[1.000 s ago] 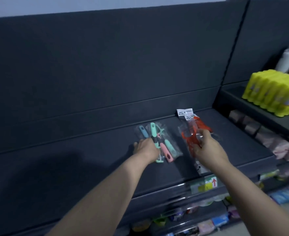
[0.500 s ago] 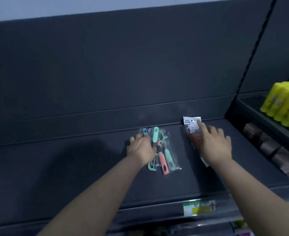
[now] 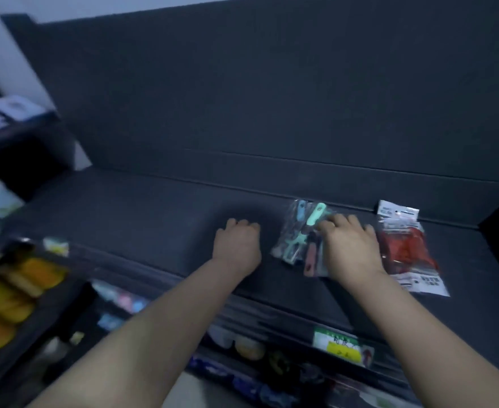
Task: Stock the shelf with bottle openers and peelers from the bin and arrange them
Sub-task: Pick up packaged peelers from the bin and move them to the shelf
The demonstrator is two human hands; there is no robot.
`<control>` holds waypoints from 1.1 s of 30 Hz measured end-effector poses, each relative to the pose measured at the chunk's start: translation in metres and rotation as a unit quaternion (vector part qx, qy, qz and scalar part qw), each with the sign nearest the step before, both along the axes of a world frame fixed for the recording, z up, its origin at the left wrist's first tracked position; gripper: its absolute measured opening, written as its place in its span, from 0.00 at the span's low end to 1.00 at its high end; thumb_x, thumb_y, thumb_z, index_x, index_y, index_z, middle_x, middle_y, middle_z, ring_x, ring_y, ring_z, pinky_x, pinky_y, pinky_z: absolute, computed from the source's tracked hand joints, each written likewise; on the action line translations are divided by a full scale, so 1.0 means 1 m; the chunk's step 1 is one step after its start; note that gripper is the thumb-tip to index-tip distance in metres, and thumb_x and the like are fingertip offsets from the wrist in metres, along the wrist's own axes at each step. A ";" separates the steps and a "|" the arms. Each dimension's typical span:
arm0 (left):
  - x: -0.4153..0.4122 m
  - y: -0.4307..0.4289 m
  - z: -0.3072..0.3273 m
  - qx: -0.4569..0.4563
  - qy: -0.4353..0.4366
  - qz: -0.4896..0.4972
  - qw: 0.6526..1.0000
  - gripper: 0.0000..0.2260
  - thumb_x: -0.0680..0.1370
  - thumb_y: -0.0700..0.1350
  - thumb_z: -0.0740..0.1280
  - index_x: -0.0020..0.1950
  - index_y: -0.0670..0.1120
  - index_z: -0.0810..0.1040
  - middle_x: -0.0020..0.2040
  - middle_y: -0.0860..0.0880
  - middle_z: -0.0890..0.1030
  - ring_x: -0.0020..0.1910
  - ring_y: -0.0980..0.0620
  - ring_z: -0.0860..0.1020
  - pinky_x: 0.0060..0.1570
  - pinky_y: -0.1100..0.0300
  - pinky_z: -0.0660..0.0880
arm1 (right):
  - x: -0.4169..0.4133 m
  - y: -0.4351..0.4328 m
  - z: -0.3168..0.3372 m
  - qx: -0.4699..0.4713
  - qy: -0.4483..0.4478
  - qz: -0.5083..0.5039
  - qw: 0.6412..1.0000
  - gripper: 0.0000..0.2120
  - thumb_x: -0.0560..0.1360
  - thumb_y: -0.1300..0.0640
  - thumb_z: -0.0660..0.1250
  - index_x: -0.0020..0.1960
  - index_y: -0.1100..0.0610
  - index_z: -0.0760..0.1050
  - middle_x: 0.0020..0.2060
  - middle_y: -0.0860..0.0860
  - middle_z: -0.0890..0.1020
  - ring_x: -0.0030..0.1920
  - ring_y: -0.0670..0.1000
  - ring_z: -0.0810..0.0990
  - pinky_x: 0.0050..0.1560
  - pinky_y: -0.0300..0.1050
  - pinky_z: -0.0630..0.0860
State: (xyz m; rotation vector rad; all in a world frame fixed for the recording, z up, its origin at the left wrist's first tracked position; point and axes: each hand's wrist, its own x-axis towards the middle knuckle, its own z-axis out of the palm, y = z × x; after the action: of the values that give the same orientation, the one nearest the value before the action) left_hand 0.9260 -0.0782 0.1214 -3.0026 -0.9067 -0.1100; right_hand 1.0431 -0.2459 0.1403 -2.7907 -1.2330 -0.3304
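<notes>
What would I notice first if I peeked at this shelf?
Probably the bright colours on the dark shelf: a clear peeler pack in mint, blue and pink near the middle, with a red pack just right of it. Then the two hands: the right hand lies on the peeler pack, and the left hand rests on the shelf beside it.

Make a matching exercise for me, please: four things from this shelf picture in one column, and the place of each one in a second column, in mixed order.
Things
1. left hand
2. right hand
3. red packet with white paper header
4. green and yellow paper price label

Places
A. on the front edge of the dark shelf
B. farthest right on the shelf
C. on the clear plastic packets of pastel-handled tools
D. on bare shelf, left of the packets

Pairs: 1-D, 2-C, 3-B, 4-A
</notes>
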 end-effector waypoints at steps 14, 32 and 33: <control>-0.363 0.039 -0.025 -0.098 -0.054 0.365 0.924 0.11 0.75 0.44 0.62 0.57 0.50 0.75 0.55 0.45 0.81 0.55 0.42 0.79 0.48 0.54 0.75 | -0.283 0.152 -0.039 0.016 0.062 0.391 0.918 0.12 0.80 0.50 0.56 0.58 0.50 0.75 0.54 0.49 0.80 0.55 0.54 0.77 0.48 0.47 0.71; -0.769 0.051 -0.062 -0.115 -0.114 0.636 0.754 0.11 0.76 0.41 0.60 0.55 0.46 0.77 0.49 0.43 0.83 0.48 0.42 0.81 0.45 0.53 0.79 | -0.647 0.266 -0.071 -0.100 0.096 0.578 0.804 0.08 0.78 0.57 0.58 0.54 0.51 0.74 0.48 0.50 0.80 0.47 0.53 0.78 0.36 0.44 0.69; -0.775 0.053 -0.064 -0.119 -0.114 0.639 0.752 0.10 0.76 0.41 0.60 0.55 0.47 0.76 0.48 0.43 0.83 0.46 0.42 0.81 0.45 0.52 0.80 | -0.655 0.272 -0.073 -0.106 0.104 0.578 0.803 0.07 0.77 0.58 0.59 0.52 0.52 0.73 0.46 0.51 0.80 0.46 0.53 0.78 0.35 0.43 0.70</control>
State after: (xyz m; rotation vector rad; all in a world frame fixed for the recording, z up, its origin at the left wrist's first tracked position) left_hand 0.1506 -0.0254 0.0571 -1.8126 -2.8419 -0.3434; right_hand 0.3884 0.0261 0.0670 -1.5729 -2.6240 0.2209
